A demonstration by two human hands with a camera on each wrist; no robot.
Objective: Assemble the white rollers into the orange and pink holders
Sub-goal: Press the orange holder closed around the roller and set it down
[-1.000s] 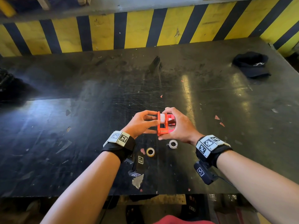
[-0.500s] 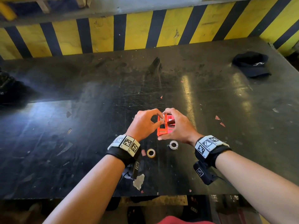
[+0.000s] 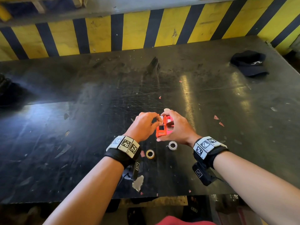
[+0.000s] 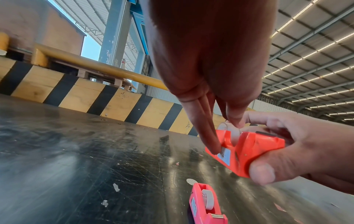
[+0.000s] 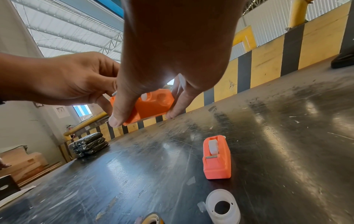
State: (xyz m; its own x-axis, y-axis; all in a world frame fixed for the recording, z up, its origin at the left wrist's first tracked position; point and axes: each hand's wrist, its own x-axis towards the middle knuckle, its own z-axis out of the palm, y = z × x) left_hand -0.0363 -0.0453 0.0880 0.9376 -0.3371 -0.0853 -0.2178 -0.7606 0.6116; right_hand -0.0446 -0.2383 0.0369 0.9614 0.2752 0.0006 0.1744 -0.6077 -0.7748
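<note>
My right hand [image 3: 177, 127] grips the orange holder [image 3: 159, 129] a little above the black table [image 3: 81, 127], thumb at its near end and fingers at its far end. A white roller [image 4: 232, 131] sits in the holder's top slot. My left hand [image 3: 146, 125] pinches that roller, its thumb tip on the roller and its other fingertips [image 4: 213, 145] against the holder's front end. The pink holder [image 4: 203, 203] stands on the table below the hands with a white roller [image 5: 212, 146] in it. In the head view the hands mostly hide the pink holder.
A yellowish tape roll [image 3: 150, 153] and a clear tape roll [image 3: 172, 145] lie just in front of my hands. A small white disc [image 3: 166, 109] lies beyond them. A black cap [image 3: 249, 63] sits far right. A yellow-black striped wall [image 3: 146, 30] bounds the table's back.
My left hand has shifted from the holder's left side up to its top, where it now pinches the white roller. The right hand keeps its grip, and both hands drifted slightly away from me.
</note>
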